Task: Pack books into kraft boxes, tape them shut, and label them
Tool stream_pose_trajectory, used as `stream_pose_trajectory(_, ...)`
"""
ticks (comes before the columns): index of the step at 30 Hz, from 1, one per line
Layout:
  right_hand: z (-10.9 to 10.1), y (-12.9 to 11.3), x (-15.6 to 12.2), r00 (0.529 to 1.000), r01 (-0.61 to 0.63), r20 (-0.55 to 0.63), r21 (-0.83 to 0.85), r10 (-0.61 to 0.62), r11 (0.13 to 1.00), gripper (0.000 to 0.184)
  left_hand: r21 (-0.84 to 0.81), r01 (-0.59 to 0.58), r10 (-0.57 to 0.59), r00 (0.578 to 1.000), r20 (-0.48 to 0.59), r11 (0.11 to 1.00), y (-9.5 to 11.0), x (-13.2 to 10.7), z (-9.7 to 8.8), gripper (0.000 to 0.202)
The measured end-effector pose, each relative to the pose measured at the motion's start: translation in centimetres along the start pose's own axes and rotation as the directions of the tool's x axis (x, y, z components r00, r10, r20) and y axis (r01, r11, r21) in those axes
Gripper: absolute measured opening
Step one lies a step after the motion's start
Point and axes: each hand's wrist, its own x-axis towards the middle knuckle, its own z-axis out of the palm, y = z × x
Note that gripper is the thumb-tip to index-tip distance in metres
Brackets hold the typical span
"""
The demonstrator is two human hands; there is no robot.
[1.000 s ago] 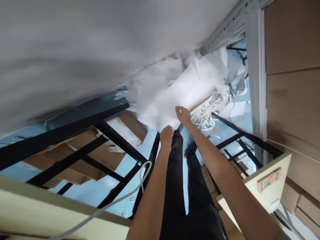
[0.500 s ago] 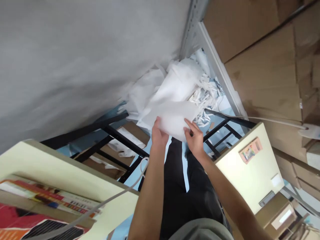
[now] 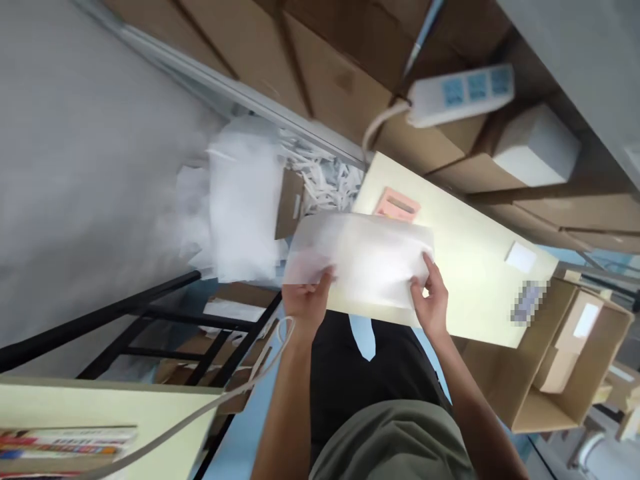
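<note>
A thin, translucent white sheet (image 3: 375,260) is held up in front of me, slightly curved. My left hand (image 3: 307,300) pinches its lower left part, and some fingers show faintly through the sheet. At the right end, my right hand (image 3: 430,293) grips the edge between thumb and fingers. Under the sheet's right half lies a pale yellow tabletop (image 3: 475,267) with a pink packet (image 3: 397,203) near its far edge. Beyond my left hand is a pile of similar white sheets (image 3: 245,200). Whether the held sheet is one layer or a flat bag, I cannot tell.
White paper strips (image 3: 330,177) are heaped behind the sheet. A black metal frame (image 3: 150,310) stands at left, with a cable (image 3: 240,393) crossing in front. A power strip (image 3: 463,93) sits before stacked cartons (image 3: 340,73). At right is an open cardboard box (image 3: 545,413).
My view has turned right. The sheet has moved from above the floor pile to over the right tabletop, and my hands are farther apart, the right one now at its end.
</note>
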Motion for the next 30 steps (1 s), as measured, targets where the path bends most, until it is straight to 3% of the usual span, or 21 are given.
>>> stream_pose_trajectory(4, -4.4, 7.9, -1.2, 0.998, -0.048, -0.029, -0.04, 0.047, 0.998, 0.059, 0.165, -0.005, -0.008, 0.997, 0.083, 0.986, -2.9, -4.2, 6.3, 0.048)
stream_pose_trajectory(8, -6.0, 12.9, -2.2, 0.993, -0.015, -0.117, -0.165, -0.004, 0.986, 0.054, 0.315, 0.03, -0.053, 0.996, 0.065, 0.949, -5.6, -6.6, 10.0, 0.029)
stream_pose_trajectory(10, -5.9, 13.9, -2.7, 0.988, 0.036, -0.139, -0.247, -0.072, 0.968, 0.053, 0.317, 0.064, -0.073, 0.997, 0.018, 0.946, -6.5, -7.4, 11.0, 0.028)
stream_pose_trajectory(15, -3.3, 14.0, -3.6, 0.965, 0.24, 0.162, -0.224, -0.207, 0.944, 0.051, 0.238, 0.143, -0.128, 0.989, -0.078, 0.961, -7.1, -8.6, 11.8, 0.03)
stream_pose_trajectory(17, -1.8, 14.0, -3.8, 0.96, 0.243, 0.194, -0.204, -0.204, 0.948, 0.048, 0.24, 0.147, -0.129, 0.988, -0.09, 0.959, -6.7, -9.2, 11.6, 0.032)
stream_pose_trajectory(19, -0.8, 14.1, -3.8, 0.969, 0.209, 0.171, -0.18, -0.179, 0.961, 0.044, 0.293, 0.07, -0.054, 0.996, -0.064, 0.953, -6.0, -10.1, 11.6, 0.034)
stream_pose_trajectory(21, -0.7, 14.2, -3.7, 0.978, 0.17, 0.143, -0.108, -0.154, 0.98, 0.041, 0.366, -0.122, 0.114, 0.992, 0.044, 0.922, -5.1, -11.6, 12.0, 0.031)
stream_pose_trajectory(23, -1.7, 14.0, -3.6, 0.984, 0.125, 0.127, 0.035, -0.129, 0.991, 0.04, 0.415, -0.387, 0.307, 0.919, 0.248, 0.824, -4.2, -13.5, 12.8, 0.023)
stream_pose_trajectory(25, -3.6, 13.7, -3.5, 0.987, 0.057, 0.136, 0.238, -0.091, 0.97, 0.048, 0.402, -0.606, 0.399, 0.776, 0.488, 0.686, -3.6, -15.6, 13.9, 0.011)
stream_pose_trajectory(27, -5.9, 13.2, -3.4, 0.986, -0.049, 0.165, 0.428, -0.025, 0.903, 0.058, 0.355, -0.722, 0.383, 0.641, 0.665, 0.594, -3.6, -17.5, 15.2, 0.015)
stream_pose_trajectory(30, -9.0, 12.8, -3.5, 0.97, -0.239, 0.162, 0.53, 0.18, 0.814, 0.064, 0.28, -0.781, 0.311, 0.51, 0.802, 0.558, -4.2, -19.7, 16.8, 0.033)
